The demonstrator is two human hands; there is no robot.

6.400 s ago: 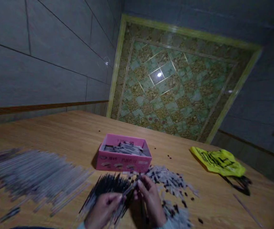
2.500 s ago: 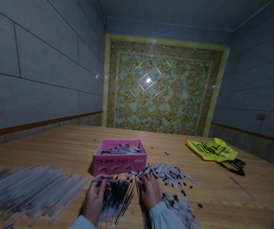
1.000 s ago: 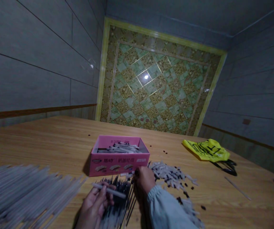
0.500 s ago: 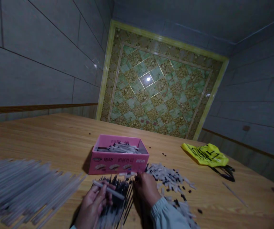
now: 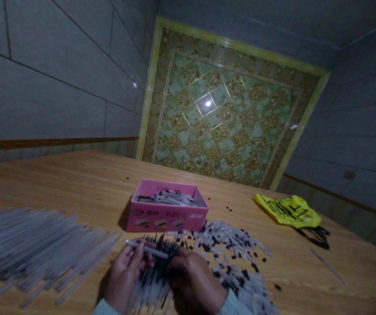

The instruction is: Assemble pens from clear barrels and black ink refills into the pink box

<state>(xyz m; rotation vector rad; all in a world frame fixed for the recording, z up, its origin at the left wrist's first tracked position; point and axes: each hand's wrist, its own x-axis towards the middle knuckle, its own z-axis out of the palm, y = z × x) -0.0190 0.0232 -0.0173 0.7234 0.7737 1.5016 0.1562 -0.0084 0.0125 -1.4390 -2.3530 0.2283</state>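
My left hand [image 5: 122,278] is closed on a whitish pen barrel [image 5: 157,251], held slanting between thumb and fingers. Close to the barrel's right end, my right hand [image 5: 199,278] has its fingers bent together over a bunch of thin, dark-tipped pen refills [image 5: 150,280]. Whatever its fingertips pinch is hidden. Behind both hands stands an open pink box [image 5: 168,223] with several pens [image 5: 175,197] lying inside. Small whitish and black pen pieces [image 5: 229,238] are heaped right of the box, and more such pieces [image 5: 253,288] lie nearer me.
A broad pile of clear tubes [image 5: 37,249] covers the table's left side. On the right lie a yellow bag [image 5: 286,211] with black handles and a single thin stick [image 5: 329,266]. Tiny black bits are scattered about the wooden table [image 5: 86,183]. Tiled walls surround it.
My right hand has come back from the small pieces in front of the box, toward me and left, over the refills. The left hand still holds the barrel. The view has shifted slightly.
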